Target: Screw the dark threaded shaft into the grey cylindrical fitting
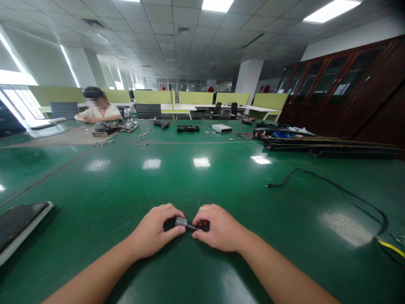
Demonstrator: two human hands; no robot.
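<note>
Just above the green table, my left hand (163, 226) grips a small grey metal cylinder (181, 221) between thumb and fingers. From its right end sticks out a thin, dark, ridged shaft (191, 227), lying almost level and pointing at my right hand (218, 228). The thumb and curled fingers of that hand close around the shaft's thin tip, which looks light and metallic. The small part looks like a little motor with a threaded shaft, but its exact kind is unclear. My right fingertips partly hide the tip.
A white-edged tablet-like device (27, 223) lies at the left. A black cable (341, 188) curves across the right side. Along the back are a drill-like tool (163, 124), a black bracket (187, 128), a silver box (221, 128) and dark bars (291, 145). A person (99, 107) sits far left.
</note>
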